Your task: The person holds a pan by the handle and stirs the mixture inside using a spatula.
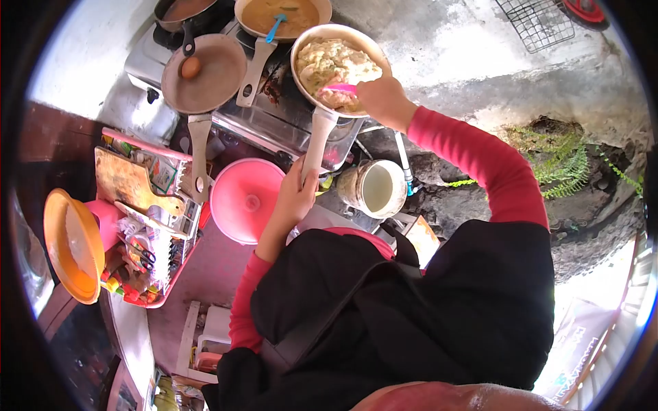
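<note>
A pale-handled frying pan (320, 140) holds lumpy, pale yellow food (332, 61) at the top centre. My left hand (299, 190) is wrapped round the lower end of its handle. Over the pan's right rim, my right hand (385, 101) grips a pink spatula (340, 88), its end down in the food; part of it is hidden by the fingers. To the left, a second pan (223, 82) carries one brown egg (190, 67). Behind them is a pan of orange-brown sauce (301, 19) with a blue utensil (277, 27) in it.
Below the stove (274, 133) are a pink bowl (236, 195) and a whitish bucket (384, 188). At left, a rack holds a wooden cutting board (127, 178) and scissors, near an orange basin (89, 257). Ferns (565, 175) grow at right; a wire grill (538, 26) lies upper right.
</note>
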{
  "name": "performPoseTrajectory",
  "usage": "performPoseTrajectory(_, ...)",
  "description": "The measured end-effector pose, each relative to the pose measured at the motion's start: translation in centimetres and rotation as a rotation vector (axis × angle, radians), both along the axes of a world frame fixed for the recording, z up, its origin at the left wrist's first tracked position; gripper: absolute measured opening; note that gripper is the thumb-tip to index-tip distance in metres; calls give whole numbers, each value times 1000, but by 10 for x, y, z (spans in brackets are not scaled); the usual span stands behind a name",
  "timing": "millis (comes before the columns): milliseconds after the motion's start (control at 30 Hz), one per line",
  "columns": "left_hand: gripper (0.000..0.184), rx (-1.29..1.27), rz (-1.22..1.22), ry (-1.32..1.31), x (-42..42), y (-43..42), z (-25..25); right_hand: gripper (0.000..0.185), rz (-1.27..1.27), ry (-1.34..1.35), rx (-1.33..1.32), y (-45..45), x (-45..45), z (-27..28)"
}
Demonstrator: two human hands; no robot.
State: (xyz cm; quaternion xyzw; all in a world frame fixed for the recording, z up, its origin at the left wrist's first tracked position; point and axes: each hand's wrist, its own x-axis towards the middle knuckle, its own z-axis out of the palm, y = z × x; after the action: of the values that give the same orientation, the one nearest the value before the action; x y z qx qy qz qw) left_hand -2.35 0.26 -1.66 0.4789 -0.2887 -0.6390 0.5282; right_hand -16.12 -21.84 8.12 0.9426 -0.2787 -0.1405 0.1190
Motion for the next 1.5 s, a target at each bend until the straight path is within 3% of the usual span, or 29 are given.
performPoseTrajectory(167, 31, 40, -36, 3, 3, -1, 13, 9, -62, -125, -44, -38, 18, -12)
performPoseTrajectory(233, 31, 55, -47, -10, 5, -2, 18, 8, -55, -143, -43, -38, 18, 11)
performPoseTrajectory(367, 31, 104, -44, 53, 5, -3, 30, 4, 27, -42, -107, -37, 1, 34)
performPoseTrajectory(467, 31, 83, -21, 74, 4, -4, 37, 9, 182, -193, -37, -32, -23, 48)
performPoseTrajectory(567, 30, 101, -37, -3, 4, -6, 39, 8, 255, -177, 42, -11, -31, 26)
performPoseTrajectory(600, 30, 108, -44, -5, 4, -5, 37, 9, 156, -276, 150, -4, -30, 2)
performPoseTrajectory(700, 34, 101, -35, -58, 0, -6, 34, 10, 42, -273, 120, -19, -12, -21)
performPoseTrajectory(800, 23, 130, -19, -44, 1, -9, 42, 9, -91, -103, 79, -40, 10, -12)
performPoseTrajectory(867, 21, 119, -1, 11, 0, -9, 43, 8, -87, -130, 69, -50, 5, -6)
performPoseTrajectory(967, 20, 121, -13, 36, 1, -9, 43, 5, -14, -76, 20, -57, -11, 19)
performPoseTrajectory(1033, 21, 126, -15, 47, 2, -9, 43, 10, 230, -292, 9, -65, -27, 39)
performPoseTrajectory(1133, 22, 132, -15, 49, 2, -9, 42, 18, 289, -150, 7, -78, -35, 64)
performPoseTrajectory(1267, 22, 132, -4, -4, 0, -9, 38, 17, 293, -113, 99, -86, -29, 57)
performPoseTrajectory(1367, 23, 178, -9, 31, 0, -10, 44, 13, 284, -329, 334, -78, -14, 38)
performPoseTrajectory(1433, 23, 175, -12, 30, 0, -10, 45, 22, 475, -168, 152, -66, -2, 24)
performPoseTrajectory(1500, 23, 172, -13, 31, 0, -10, 43, 26, 366, -65, 214, -63, 7, 16)
